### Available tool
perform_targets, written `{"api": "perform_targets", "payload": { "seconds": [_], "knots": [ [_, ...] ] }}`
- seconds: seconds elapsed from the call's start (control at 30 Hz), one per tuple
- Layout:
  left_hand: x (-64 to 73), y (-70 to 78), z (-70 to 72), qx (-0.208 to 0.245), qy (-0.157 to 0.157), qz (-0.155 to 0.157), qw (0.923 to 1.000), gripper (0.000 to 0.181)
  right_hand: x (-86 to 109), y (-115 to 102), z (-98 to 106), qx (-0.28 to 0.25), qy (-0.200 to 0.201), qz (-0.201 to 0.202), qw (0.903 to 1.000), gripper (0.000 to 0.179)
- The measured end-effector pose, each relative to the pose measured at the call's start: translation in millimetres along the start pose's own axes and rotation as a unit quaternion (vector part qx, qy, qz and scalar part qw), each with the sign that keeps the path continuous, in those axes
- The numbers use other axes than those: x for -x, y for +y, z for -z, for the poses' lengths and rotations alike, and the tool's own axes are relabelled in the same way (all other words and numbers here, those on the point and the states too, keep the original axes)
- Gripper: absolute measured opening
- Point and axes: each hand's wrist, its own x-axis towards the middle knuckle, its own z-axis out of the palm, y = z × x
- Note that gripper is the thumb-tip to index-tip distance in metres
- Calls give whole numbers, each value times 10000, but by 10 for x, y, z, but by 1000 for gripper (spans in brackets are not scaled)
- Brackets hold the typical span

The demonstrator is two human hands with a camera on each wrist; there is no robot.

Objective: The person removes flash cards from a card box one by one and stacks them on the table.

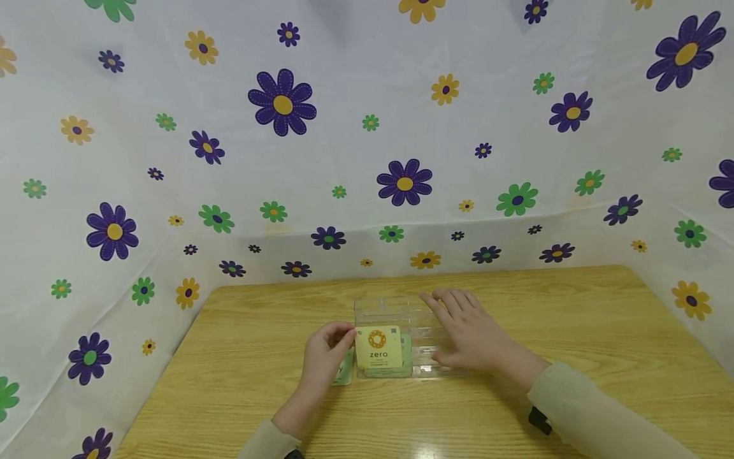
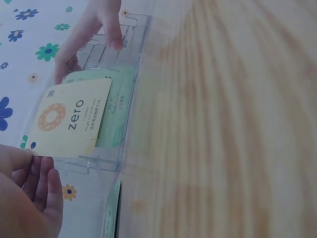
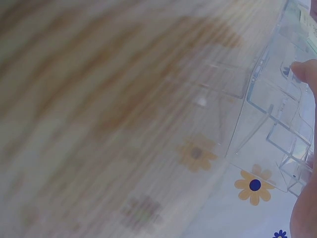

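Between thumb and fingers my left hand [image 1: 325, 354] pinches the left edge of a yellow flash card [image 1: 378, 348], printed with a ring picture and the word "zero". The card overlaps the left part of a clear plastic rack [image 1: 427, 368], in front of green cards [image 1: 406, 357] that sit in it. My right hand [image 1: 471, 331] lies over the right part of the rack, fingers spread toward its back and thumb near the front. In the left wrist view the yellow card [image 2: 74, 116] is tilted over the green cards [image 2: 119, 106].
Another green card [image 1: 344, 371] is partly hidden behind my left hand, left of the rack. The wooden table [image 1: 258, 331] carries everything. A white flower-print cloth [image 1: 344, 153] hangs behind and at both sides.
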Motion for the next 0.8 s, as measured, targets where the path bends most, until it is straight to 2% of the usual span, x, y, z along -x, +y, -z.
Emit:
{"api": "perform_targets", "payload": {
  "seconds": [0.57,0.8],
  "knots": [
    [-17,13,21,89,-35,-110,9999,11,-6,-5,-10,-65,66,-16,10000,112],
    [-14,16,33,270,23,-142,9995,11,-6,-1,-21,-42,57,-13,10000,112]
  ]
}}
